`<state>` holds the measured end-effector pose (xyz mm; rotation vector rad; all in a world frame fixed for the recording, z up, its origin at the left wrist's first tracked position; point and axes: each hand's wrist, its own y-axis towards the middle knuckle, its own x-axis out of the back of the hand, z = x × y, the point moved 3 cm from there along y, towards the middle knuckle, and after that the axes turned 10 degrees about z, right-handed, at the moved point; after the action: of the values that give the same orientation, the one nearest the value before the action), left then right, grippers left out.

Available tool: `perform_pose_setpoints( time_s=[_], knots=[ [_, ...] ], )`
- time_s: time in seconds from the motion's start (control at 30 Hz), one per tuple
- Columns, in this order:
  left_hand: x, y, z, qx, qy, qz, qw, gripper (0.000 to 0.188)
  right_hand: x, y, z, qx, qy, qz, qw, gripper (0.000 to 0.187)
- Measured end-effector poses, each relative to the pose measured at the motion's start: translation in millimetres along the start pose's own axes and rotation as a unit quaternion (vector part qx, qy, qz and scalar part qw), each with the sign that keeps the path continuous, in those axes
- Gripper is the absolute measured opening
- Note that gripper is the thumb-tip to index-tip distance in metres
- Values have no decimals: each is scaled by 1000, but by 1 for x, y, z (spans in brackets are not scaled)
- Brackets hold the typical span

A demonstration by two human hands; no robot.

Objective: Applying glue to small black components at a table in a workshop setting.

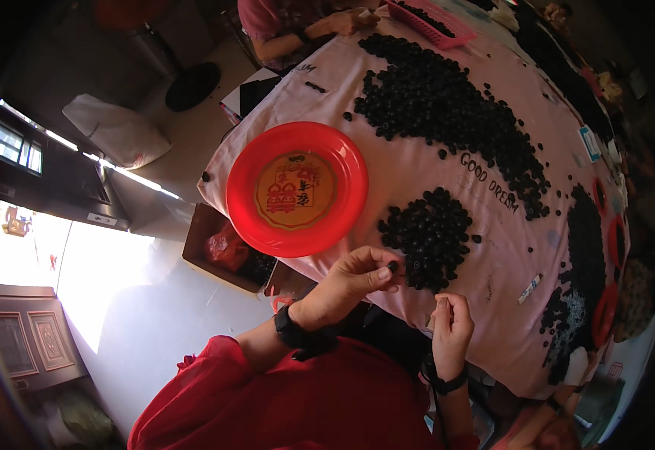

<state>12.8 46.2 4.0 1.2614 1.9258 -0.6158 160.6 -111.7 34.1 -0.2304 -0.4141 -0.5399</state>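
My left hand (351, 279) pinches a small black round piece (393, 266) between thumb and fingertips. It hovers at the near edge of a small pile of similar black pieces (434, 232) on the pink cloth. To the right, my right hand (451, 324) is closed, fingers curled against the thumb; whatever may be in it is hidden. A red round plate (241, 191) with a yellow printed centre rests on the cloth, beyond and left of my left hand. Both wrists wear dark bands.
A larger heap of black pieces (447, 97) spreads across the far cloth, beside a pink basket (447, 31). Another person's hand (354, 21) is at the far edge. More dark pieces (582, 262) and red plates lie right. A cardboard box (201, 232) stands below the table's left edge.
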Motion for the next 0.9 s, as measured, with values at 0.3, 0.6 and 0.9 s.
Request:
perform_pose_setpoints(
  time_s=[0.3,0.6,0.9],
  knots=[
    [15,-21,-63,-71,-62,-171,981,35,0,4,0,9,-6,8,1000,6],
    [-8,31,14,35,760,-54,646,23,4,0,0,-24,21,-1,999,8],
    [-1,29,18,3,794,-44,606,15,4,1,-8,-13,32,-1,999,8]
  ],
)
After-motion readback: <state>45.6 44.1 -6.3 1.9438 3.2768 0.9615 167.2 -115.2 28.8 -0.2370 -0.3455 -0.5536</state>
